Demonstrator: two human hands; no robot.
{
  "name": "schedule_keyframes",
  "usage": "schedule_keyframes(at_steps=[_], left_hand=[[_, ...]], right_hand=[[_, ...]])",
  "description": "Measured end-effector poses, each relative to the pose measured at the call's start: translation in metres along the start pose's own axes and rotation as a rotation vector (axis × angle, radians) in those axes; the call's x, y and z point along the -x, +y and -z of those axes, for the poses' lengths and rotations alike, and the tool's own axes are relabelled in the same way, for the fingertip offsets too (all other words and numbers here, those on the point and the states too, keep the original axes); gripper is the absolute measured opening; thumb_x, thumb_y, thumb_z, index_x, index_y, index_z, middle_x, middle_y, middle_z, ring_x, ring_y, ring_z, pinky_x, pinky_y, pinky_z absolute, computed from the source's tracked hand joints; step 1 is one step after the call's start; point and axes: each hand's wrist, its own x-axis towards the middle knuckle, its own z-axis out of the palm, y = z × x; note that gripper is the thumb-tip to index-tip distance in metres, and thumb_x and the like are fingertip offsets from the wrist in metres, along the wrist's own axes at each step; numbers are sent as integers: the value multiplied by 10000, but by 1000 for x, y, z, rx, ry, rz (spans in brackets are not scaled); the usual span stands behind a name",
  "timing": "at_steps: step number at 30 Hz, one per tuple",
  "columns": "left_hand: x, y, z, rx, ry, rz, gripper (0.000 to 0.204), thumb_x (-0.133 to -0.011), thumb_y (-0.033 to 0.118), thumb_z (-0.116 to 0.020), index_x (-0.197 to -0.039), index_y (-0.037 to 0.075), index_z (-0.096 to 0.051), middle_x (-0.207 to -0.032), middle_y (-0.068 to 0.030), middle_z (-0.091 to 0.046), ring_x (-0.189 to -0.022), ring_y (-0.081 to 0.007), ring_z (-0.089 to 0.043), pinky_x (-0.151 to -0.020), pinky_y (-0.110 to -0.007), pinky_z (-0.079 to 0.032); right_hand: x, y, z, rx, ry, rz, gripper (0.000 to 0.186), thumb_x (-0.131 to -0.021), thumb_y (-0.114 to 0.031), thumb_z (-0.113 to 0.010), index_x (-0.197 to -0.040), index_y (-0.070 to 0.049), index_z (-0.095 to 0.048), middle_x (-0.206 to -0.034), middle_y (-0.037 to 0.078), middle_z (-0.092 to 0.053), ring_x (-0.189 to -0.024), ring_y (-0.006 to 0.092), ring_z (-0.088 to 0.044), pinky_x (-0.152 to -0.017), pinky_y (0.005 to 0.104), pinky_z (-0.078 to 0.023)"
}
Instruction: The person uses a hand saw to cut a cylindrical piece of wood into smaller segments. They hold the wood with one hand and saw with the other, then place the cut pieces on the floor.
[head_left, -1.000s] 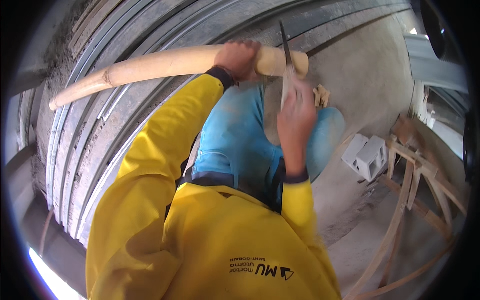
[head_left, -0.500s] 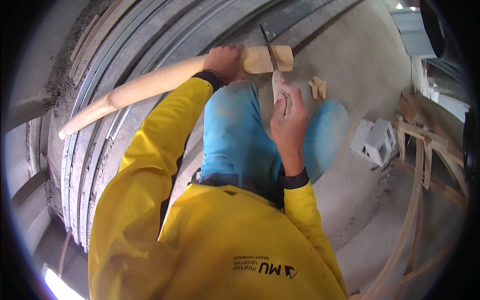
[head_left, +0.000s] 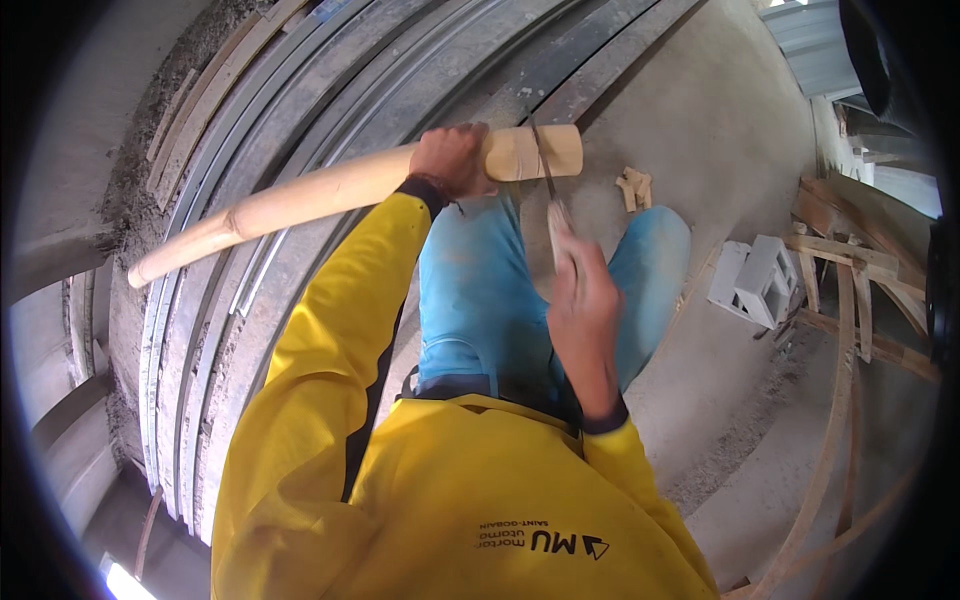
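here, at left, the long part of the bamboo pole (head_left: 320, 190) reaches over grey metal beams (head_left: 330, 120). the left hand (head_left: 452, 160) has its grip closed over the pole, and a short end of it sticks out just right of this grip. across that end passes the thin saw (head_left: 543, 165). the right hand (head_left: 588, 305), lower, has its grip wrapped around the saw's handle (head_left: 557, 222). farther right are small wood pieces (head_left: 634, 188), then a concrete block (head_left: 768, 280).
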Motion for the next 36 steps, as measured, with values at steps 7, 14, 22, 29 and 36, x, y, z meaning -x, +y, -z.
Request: schedule_keyframes(at_steps=[7,14,22,29,36], left_hand=[[-26,-14,7,89,-102,75,690,-635,557,-872,-1150,123,-718,-924,-177,-773,-916,-396,-753,-822,-497,-600],[3,-6,0,83,75,13,712,-625,527,-883,-1203,152,-702,-985,-134,-783,-904,-365,-763,-821,-503,-609],[-18,-17,9,17,-78,13,856,-617,655,-880,-1273,151,-664,-1031,-159,-784,-958,-382,-761,-867,-495,-602],[-12,24,16,-37,-235,140,848,-590,547,-926,-1273,131,-644,-1125,-167,-769,-1054,-389,-740,-940,-512,-575],[-6,15,6,5,-269,135,825,-570,516,-914,-1223,96,-634,-1009,-196,-773,-965,-399,-754,-892,-490,-599]], right_hand=[[-27,-10,-17,-67,15,-138,214,-995,-9,-607,-1204,-12,-653,-1064,247,-713,-964,454,-700,-804,431,-564],[0,-8,21,-144,-55,-184,223,-997,-22,-609,-1214,-31,-658,-1045,243,-715,-953,447,-699,-796,440,-566],[-16,19,7,-256,44,-98,227,-995,-40,-615,-1220,-31,-649,-989,247,-705,-894,439,-697,-757,455,-558],[17,4,25,-222,44,-137,223,-1000,-18,-625,-1220,-11,-662,-981,249,-719,-893,419,-722,-738,415,-570],[-38,44,-49,-173,53,-116,208,-1008,-78,-609,-1206,-47,-663,-1006,252,-711,-935,466,-682,-769,488,-561]])
